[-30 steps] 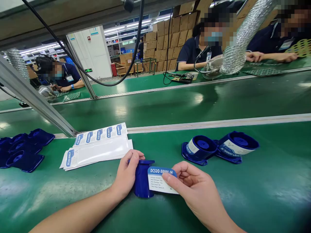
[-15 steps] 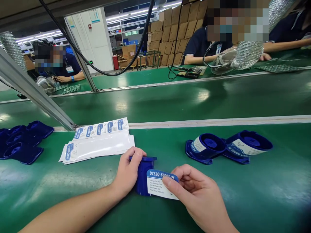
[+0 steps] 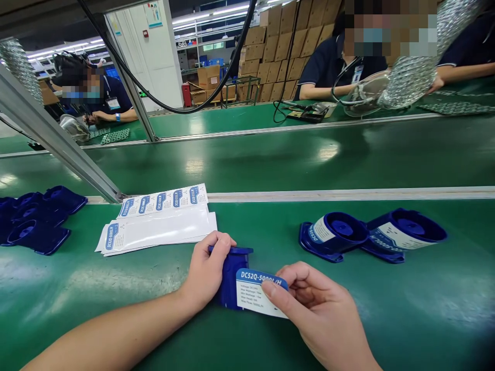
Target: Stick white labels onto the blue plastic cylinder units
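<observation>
On the green bench surface, directly before the person, a blue housing is held by the left hand, its fingers and thumb closed over the flanged upper end. The right hand pinches a blue-and-white label between thumb and fingers. The label's left part lies across the front of the housing, toward its right side; whether it adheres there cannot be determined. Whether the housing's lower end bears on the bench is also unclear.

Compared with one second ago, the label overlaps more of the housing. Both grips are unchanged. The camera view has shifted, and the yellow perforated sheet seen then at far right is out of frame.

Containers: two labelled housings stand open-topped at right, close together, each showing a round blue centre inside. Unlabelled housings are clustered at far left; the nearest has a similar round centre. Label sheets lie stacked beyond the left hand. Across the line, cardboard boxes are stacked high; their contents cannot be seen.
</observation>
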`<action>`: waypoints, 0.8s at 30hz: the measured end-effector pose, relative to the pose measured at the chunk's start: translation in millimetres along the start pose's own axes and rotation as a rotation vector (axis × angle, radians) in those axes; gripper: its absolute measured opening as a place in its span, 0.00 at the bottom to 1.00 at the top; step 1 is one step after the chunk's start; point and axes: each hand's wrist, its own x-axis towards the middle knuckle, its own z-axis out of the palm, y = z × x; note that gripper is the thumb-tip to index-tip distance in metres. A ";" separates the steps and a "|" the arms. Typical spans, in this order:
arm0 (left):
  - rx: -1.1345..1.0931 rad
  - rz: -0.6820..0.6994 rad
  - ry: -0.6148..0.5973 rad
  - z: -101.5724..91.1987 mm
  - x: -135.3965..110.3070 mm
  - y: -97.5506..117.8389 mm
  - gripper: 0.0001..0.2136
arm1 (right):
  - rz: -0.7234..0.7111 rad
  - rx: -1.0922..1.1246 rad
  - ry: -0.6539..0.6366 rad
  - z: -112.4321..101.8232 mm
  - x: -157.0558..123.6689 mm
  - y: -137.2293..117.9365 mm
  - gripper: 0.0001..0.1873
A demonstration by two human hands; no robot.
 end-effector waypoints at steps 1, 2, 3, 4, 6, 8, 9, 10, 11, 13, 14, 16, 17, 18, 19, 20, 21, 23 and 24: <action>-0.001 0.000 0.001 0.0 0.0 0.0 0.21 | -0.001 0.001 0.001 0.2 0.1 0.0 0.21; -0.001 -0.002 0.001 0.0 -0.1 0.0 0.21 | -0.003 0.002 0.001 0.2 0.3 0.0 0.21; -0.002 -0.005 0.002 0.0 -0.1 0.0 0.22 | -0.006 0.002 0.000 0.3 0.4 0.1 0.21; -0.003 -0.010 0.003 0.0 -0.2 0.1 0.22 | -0.009 0.002 -0.001 0.3 0.4 0.2 0.21; -0.005 -0.021 0.005 0.1 -0.3 0.0 0.22 | -0.009 0.000 -0.002 0.7 0.1 0.2 0.20; -0.007 -0.020 0.007 0.4 -0.6 -0.2 0.22 | -0.004 0.000 0.003 1.5 -0.3 -0.4 0.21; -0.007 -0.019 0.006 0.5 -0.7 -0.4 0.22 | -0.003 0.001 0.007 2.0 -0.6 -0.8 0.21; -0.007 -0.019 0.004 0.6 -0.9 -0.5 0.22 | -0.003 0.001 0.010 2.3 -0.8 -1.3 0.21; -0.008 -0.019 0.003 0.6 -1.0 -0.4 0.22 | -0.003 0.000 0.014 2.5 -0.9 -1.7 0.22; -0.007 -0.023 0.001 0.5 -1.2 0.0 0.22 | -0.006 -0.005 0.018 2.2 -0.9 -1.9 0.22; -0.004 -0.024 0.001 0.4 -1.2 0.4 0.22 | -0.008 -0.007 0.014 1.8 -0.8 -1.6 0.22; 0.002 -0.029 0.003 0.1 -1.1 1.4 0.22 | -0.011 -0.009 0.005 0.4 -0.7 -0.2 0.21; 0.004 -0.033 0.004 0.1 -1.1 1.9 0.23 | -0.011 -0.010 0.002 -0.4 -0.6 0.6 0.21; 0.005 -0.035 0.004 0.0 -1.1 2.2 0.23 | -0.012 -0.011 -0.004 -1.0 -0.6 1.4 0.21; 0.004 -0.036 0.004 0.1 -1.1 2.5 0.23 | -0.011 -0.011 -0.006 -1.5 -0.6 2.2 0.21; 0.002 -0.035 0.005 0.1 -1.1 2.5 0.23 | -0.011 -0.011 -0.007 -1.9 -0.7 2.7 0.20; 0.001 -0.034 0.005 0.2 -1.2 2.5 0.22 | -0.009 -0.011 -0.008 -2.1 -0.6 3.1 0.20; -0.003 -0.031 0.006 0.4 -1.2 2.0 0.22 | -0.004 -0.004 -0.017 -1.9 -0.5 3.4 0.20; -0.005 -0.032 0.007 0.4 -1.3 1.7 0.22 | -0.001 0.001 -0.021 -1.6 -0.4 3.2 0.20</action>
